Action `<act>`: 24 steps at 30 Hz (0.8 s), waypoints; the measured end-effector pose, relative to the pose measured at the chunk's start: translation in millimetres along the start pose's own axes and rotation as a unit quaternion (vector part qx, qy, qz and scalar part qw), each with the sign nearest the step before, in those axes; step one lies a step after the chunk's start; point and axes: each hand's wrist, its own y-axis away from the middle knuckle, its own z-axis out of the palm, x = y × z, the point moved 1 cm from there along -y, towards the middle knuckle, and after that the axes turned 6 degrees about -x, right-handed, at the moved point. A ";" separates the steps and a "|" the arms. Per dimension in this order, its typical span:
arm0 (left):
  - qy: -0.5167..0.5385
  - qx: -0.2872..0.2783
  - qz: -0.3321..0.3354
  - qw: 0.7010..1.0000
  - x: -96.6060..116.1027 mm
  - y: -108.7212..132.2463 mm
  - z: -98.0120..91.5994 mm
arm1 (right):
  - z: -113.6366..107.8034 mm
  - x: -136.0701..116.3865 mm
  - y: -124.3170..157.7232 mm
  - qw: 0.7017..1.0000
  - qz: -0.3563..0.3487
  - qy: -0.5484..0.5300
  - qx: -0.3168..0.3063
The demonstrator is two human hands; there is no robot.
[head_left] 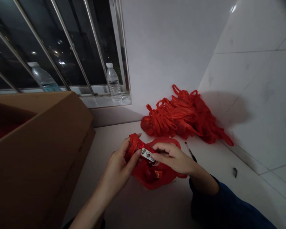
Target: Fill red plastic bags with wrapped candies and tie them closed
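A red plastic bag [145, 178] lies opened on the white surface in front of me. Its bunched upper part is gripped by my left hand [121, 162], whose thumb touches one end of a small packet with a white label [147, 155]. The label carries dark lettering and a round mark. My right hand [173, 156] reaches over the bag from the other side, with thumb and fingers closed on the packet's near end. Inside the bag sits a shiny red-and-gold wrapped piece [158, 174]; the rest of the contents is too dark to make out.
A heap of red plastic bags [181, 114] rests against the wall. On the left stands a large open cardboard box [45, 152]. Two plastic bottles, one clear [113, 83] and one bluish [46, 79], are by the barred window. A black pen [191, 152] and a small dark object [234, 172] lie right.
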 end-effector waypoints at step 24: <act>-0.008 -0.012 0.018 1.000 -0.3 -0.7 -1.0 | -3.1 -1.1 -1.6 0.997 -0.012 -0.036 0.063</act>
